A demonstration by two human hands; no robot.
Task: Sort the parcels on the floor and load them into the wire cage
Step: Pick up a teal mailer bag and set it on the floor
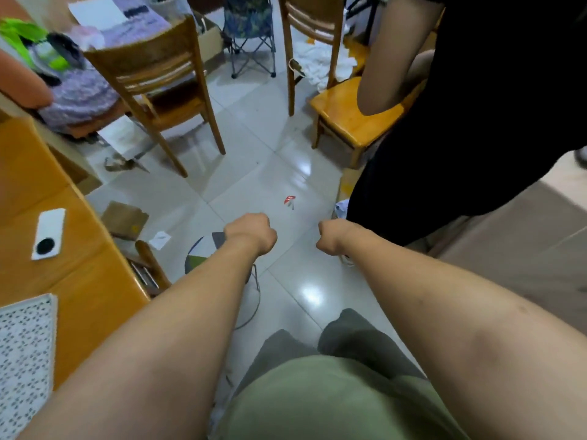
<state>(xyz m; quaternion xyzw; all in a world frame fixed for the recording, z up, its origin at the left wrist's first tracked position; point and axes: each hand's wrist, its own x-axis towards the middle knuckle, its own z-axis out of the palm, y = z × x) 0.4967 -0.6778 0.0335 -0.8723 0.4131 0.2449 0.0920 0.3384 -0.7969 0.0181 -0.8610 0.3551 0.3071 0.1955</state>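
Left hand and right hand clenched, empty; cardboard parcel mid-left looks light, stiff, so grab opposite edges.

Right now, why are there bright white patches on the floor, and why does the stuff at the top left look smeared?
Head view: the white patches are light glare reflected off the glossy floor tiles. Head view, top left: the green items and the wooden chair beside them are smeared by motion blur. Head view, bottom: the wide lens makes the near forearms look oversized.
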